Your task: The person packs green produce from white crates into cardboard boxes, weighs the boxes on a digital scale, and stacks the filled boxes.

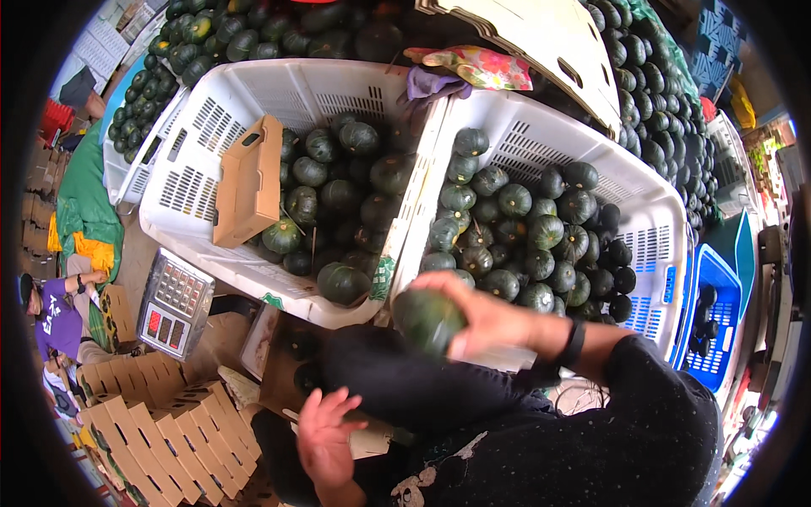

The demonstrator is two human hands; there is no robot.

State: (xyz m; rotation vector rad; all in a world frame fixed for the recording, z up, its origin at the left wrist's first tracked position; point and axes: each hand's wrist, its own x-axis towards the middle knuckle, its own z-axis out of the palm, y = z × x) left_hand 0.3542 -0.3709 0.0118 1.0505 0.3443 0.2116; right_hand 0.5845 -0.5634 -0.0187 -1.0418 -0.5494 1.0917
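In my right hand is a dark green squash, gripped from its right side and held in front of the crates' near edges. My left hand is raised at the lower middle, fingers spread and nothing in it. Just beyond it, beside my leg, stands a cardboard box with dark squashes inside, partly hidden by my knee. Two white slatted crates hold many more squashes: the left crate has an upright cardboard piece in it, the right crate is filled with smaller ones.
A digital scale stands left of the crates, with stacked cardboard boxes nearer me. Flowered cloth lies over the crates' far rims. Squash heaps rise behind. A blue crate is at the right; a person in purple sits far left.
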